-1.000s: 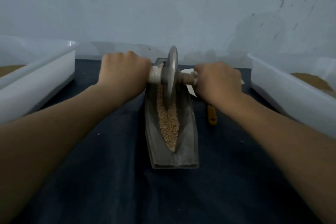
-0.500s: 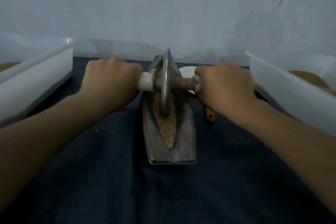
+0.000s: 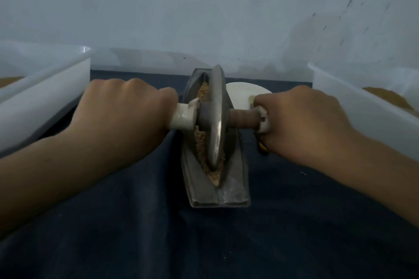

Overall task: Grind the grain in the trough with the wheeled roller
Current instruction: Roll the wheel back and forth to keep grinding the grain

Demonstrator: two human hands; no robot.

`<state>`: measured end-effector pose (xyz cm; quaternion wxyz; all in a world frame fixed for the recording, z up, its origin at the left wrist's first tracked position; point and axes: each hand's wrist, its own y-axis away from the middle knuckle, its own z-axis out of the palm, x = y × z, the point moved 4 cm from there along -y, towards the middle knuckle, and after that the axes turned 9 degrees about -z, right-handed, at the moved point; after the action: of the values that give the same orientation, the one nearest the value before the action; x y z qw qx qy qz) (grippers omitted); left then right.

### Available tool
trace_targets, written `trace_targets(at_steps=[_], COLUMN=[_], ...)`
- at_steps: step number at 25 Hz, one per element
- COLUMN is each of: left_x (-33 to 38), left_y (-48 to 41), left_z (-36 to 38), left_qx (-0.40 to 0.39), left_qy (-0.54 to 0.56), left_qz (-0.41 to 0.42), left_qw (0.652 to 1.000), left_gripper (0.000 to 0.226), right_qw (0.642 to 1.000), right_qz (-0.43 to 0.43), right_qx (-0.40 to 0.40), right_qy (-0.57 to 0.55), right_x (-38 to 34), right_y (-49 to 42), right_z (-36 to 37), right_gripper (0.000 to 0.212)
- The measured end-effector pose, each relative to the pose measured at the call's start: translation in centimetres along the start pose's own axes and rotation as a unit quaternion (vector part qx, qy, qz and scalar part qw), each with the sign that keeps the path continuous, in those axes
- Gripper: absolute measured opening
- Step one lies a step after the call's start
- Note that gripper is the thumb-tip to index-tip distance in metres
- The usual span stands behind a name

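Fingers (image 3: 166, 97) on both hands are curled tight round the roller's handles (image 3: 182, 118) — left hand (image 3: 120, 108) on the pale left one, right hand (image 3: 303, 120) on the right. The roller (image 3: 216, 115) sits in the trough (image 3: 233, 179) toward its near end, with grain (image 3: 200, 140) heaped along its left side. Mid-grind, I'd say (plenty of coarse bits). Next move should be a push toward the far end, pressing down evenly — no tilting.

2 white bins (image 3: 43, 97) (image 3: 362, 106) flank the trough (image 3: 233, 190), dark cloth (image 3: 136, 233) between lies open
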<state>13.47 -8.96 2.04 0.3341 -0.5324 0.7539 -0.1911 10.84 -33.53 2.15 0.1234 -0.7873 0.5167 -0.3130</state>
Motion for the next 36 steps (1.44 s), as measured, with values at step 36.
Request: trace_targets(at_steps=[36], left_x=[1.3], left_y=[-5.4], left_z=[4.0], left_qx=[-0.044], left_qy=[-0.006], left_qz=[-0.092], left_qw=[0.995], left_gripper=[0.009], right_qw=[0.99], right_qz=[0.11], right_qx=[-0.089], right_qy=[-0.017], right_x=[1.0], right_y=[-7.1], right_z=[4.2], right_gripper=[0.008])
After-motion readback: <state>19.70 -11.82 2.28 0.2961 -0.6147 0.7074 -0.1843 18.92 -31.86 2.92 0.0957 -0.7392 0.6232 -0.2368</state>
